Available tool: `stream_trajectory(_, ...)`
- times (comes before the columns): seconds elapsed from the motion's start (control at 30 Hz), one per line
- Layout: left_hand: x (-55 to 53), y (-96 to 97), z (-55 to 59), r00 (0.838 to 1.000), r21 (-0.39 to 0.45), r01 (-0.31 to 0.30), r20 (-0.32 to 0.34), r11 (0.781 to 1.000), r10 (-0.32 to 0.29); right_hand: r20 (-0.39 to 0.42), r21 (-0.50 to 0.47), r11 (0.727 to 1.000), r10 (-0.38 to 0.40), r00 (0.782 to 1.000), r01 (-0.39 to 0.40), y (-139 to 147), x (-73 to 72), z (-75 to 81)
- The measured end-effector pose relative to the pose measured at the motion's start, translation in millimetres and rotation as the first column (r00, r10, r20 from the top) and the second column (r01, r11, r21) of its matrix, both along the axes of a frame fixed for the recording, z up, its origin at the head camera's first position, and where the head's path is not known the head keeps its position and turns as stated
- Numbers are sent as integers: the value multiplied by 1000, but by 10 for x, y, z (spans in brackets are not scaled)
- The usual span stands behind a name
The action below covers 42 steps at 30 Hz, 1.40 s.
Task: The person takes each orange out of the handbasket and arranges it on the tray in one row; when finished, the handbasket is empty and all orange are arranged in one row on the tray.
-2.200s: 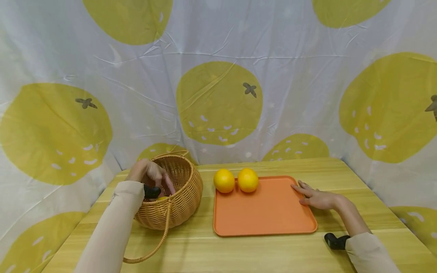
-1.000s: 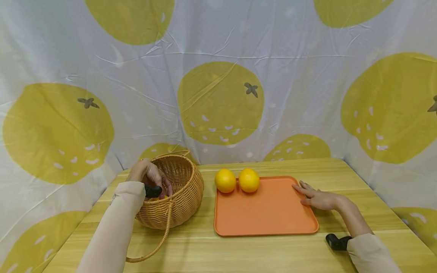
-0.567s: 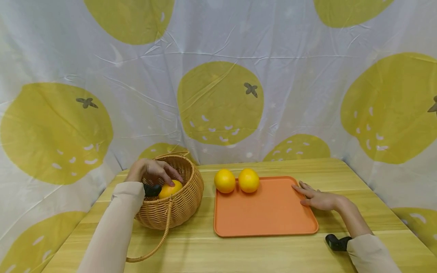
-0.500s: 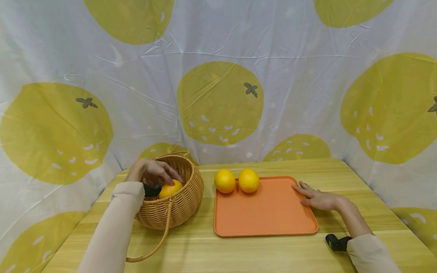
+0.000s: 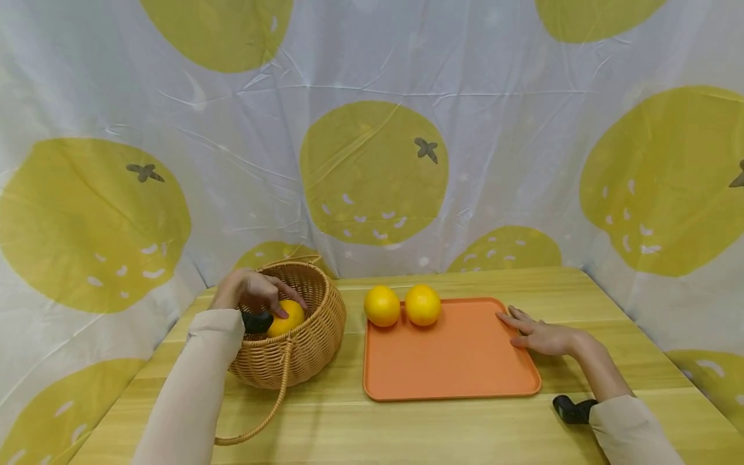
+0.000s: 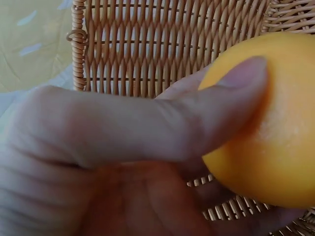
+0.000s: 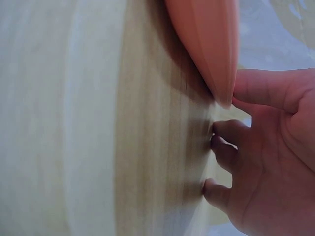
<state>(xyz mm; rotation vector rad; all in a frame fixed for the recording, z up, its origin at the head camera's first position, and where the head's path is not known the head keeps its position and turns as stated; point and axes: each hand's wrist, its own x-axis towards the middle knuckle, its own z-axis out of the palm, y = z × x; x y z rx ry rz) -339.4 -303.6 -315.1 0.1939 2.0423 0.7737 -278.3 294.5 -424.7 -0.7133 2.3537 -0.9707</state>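
Inside the wicker basket (image 5: 322, 342), my left hand (image 5: 256, 292) holds an orange (image 5: 287, 318). The left wrist view has the thumb pressed on the near side of this orange (image 6: 290, 132), with other fingers partly hidden behind and below it. My right hand (image 5: 545, 338) lies at the right edge of an orange-coloured tray (image 5: 453, 365), fingers spread. In the right wrist view its thumb touches the tray's rim (image 7: 216, 54), while other fingertips rest on the tabletop. Two more oranges, one left (image 5: 382, 307) and one right (image 5: 423, 305), sit side by side at the tray's far left corner.
The basket's rope-like handle (image 5: 279, 407) hangs down onto the wooden table (image 5: 418, 429) at the front. Behind the table hangs a pale curtain (image 5: 494, 161) printed with large yellow fruit. Black wrist devices, left (image 5: 257, 321) and right (image 5: 572, 410), stick out from the sleeves.
My left hand has come up from deeper in the basket, and the orange it holds has risen into view near the rim. The right hand, tray and two oranges on it have stayed put.
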Motion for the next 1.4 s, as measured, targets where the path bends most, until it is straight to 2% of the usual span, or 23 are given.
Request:
stream_trajectory(0.03,-2,4,9,1000,0,3,-14,1000,-3,2,11,1000,-9,1000,9,-8,7,13)
stream_trajectory(0.1,-6,24,29,999,31,-32,-25,999,33,3,38,999,-25,1000,24,-22,25,36)
stream_trajectory(0.13,-5,31,47,999,42,-23,-46,999,25,-3,54,998,-36,999,36,-31,40,52)
stream_trajectory(0.27,25,70,173,995,75,-39,-84,996,45,-6,58,998,-34,999,34,-39,55,64)
stream_trajectory(0.4,89,80,379,993,103,-5,-113,995,17,-6,32,999,-15,1000,15,-37,24,56)
stream_trajectory(0.47,125,61,489,989,130,44,-146,991,-24,-13,34,999,-14,1000,15,-44,11,68)
stream_trajectory(0.53,160,35,579,981,162,81,-188,983,-49,-23,43,999,-12,1000,12,-54,6,90)
stream_trajectory(0.6,189,11,642,966,190,122,-249,974,-72,-28,55,998,-16,999,18,-60,3,104)
stream_trajectory(0.7,227,19,699,936,264,179,-342,948,-82,-15,62,998,-19,1000,20,-46,-12,85)
stream_trajectory(0.83,286,137,774,890,344,206,-455,916,-30,-11,79,997,-22,1000,23,1,-70,-32)
stream_trajectory(0.93,340,331,850,868,403,180,-493,898,48,-33,90,995,-27,999,30,40,-115,-123)
stream_trajectory(1.03,393,595,920,858,468,139,-497,873,129,-51,75,997,-27,998,31,65,-137,-177)
stream_trajectory(1.1,427,791,959,839,489,87,-506,868,201,-50,69,997,-28,998,31,71,-139,-189)
stream_trajectory(1.17,456,995,982,802,488,20,-529,872,278,-47,66,997,-29,998,32,73,-137,-189)
stream_trajectory(1.23,477,1198,991,757,486,-44,-554,873,346,-40,64,997,-32,999,34,69,-132,-179)
stream_trajectory(1.33,501,1495,960,694,489,-112,-584,865,420,-30,67,997,-39,999,41,51,-119,-149)
stream_trajectory(1.4,507,1682,911,664,506,-140,-590,851,460,-22,71,996,-44,999,45,30,-97,-109)
